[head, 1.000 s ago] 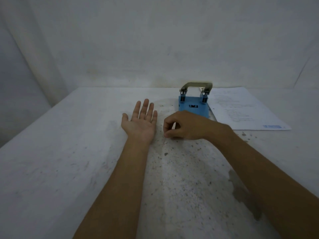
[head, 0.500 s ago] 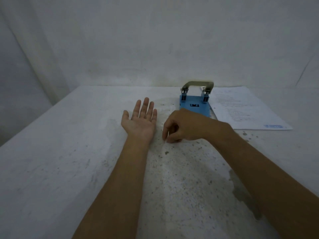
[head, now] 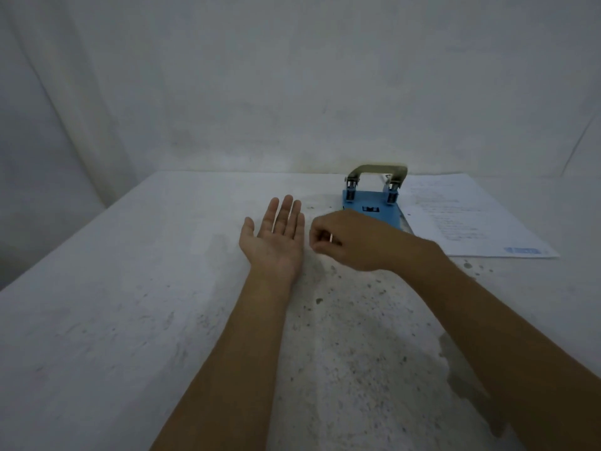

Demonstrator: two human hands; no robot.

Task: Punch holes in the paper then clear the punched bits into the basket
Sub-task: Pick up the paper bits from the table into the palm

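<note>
My left hand (head: 275, 237) lies palm up and flat on the white table (head: 97, 320), fingers together, nothing visible in it. Just to its right my right hand (head: 349, 240) hovers slightly above the surface with thumb and fingers pinched on a tiny white punched bit (head: 331, 237). Behind the right hand stands the blue hole punch (head: 370, 203) with its grey handle (head: 377, 170) raised. A printed sheet of paper (head: 468, 219) lies flat to the right of the punch, its left edge under the punch. No basket is in view.
The tabletop is rough and speckled with dark specks, and a darker stain (head: 468, 379) sits near my right forearm. A white wall (head: 292, 76) closes the back of the table, and the table's left edge (head: 65, 242) runs diagonally.
My right hand has lifted off the table and shifted a little toward the left palm, fingers still pinched. The left hand has stayed in place.
</note>
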